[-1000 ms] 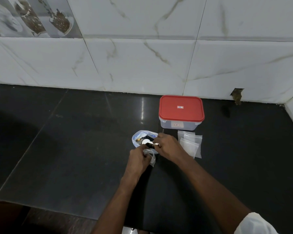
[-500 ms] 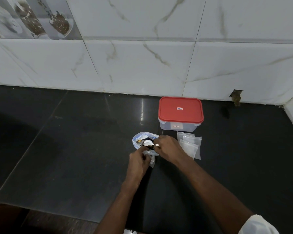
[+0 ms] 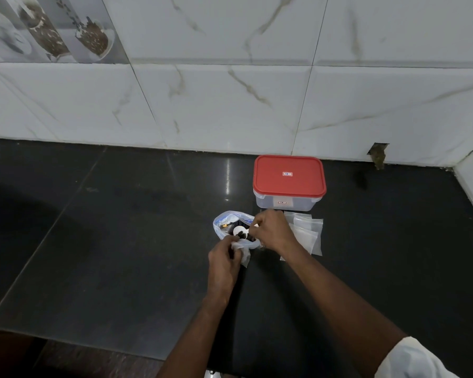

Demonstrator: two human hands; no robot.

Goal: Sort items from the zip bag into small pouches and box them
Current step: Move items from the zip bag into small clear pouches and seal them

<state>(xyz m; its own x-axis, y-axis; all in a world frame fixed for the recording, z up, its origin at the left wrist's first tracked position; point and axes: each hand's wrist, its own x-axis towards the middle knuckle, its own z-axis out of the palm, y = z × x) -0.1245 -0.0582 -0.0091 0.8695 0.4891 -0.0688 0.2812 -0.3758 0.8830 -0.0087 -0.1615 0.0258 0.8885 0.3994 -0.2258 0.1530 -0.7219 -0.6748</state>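
Counter: black polished stone (image 3: 120,241) fills the lower half of the frame, with a streak of light reflected in it just left of the box.
Wall: white marble-veined tiles (image 3: 230,105) run across the top. A picture tile (image 3: 52,28) sits at the upper left, and a small broken hole (image 3: 377,154) shows at the wall's foot on the right.
Box: clear plastic tub (image 3: 288,203) stands right of centre, near the wall. Its red lid (image 3: 288,174) is on, with a small label at its middle.
Zip bag: crumpled clear bag (image 3: 231,216) with blue print lies on the counter at centre frame, just below and left of the box, its mouth open.
Contents: a round white piece (image 3: 239,230) lies among dark bits inside the bag, with something yellow near its left side. They are too small to name.
Pouches: a few small clear pouches (image 3: 309,230) lie flat and overlapping, just below the box and right of the bag. The right wrist partly covers them.
Left hand: (image 3: 224,257) is at the bag's lower edge, its fingers curled together and pinching a fold of the plastic.
Right hand: (image 3: 272,230) is at the bag's right rim, its fingers bent and thumb closed against them, pinching the plastic there. The fingertips are too small to see more.
Sleeve: white cuff (image 3: 421,361) shows on the right arm at the lower right corner.
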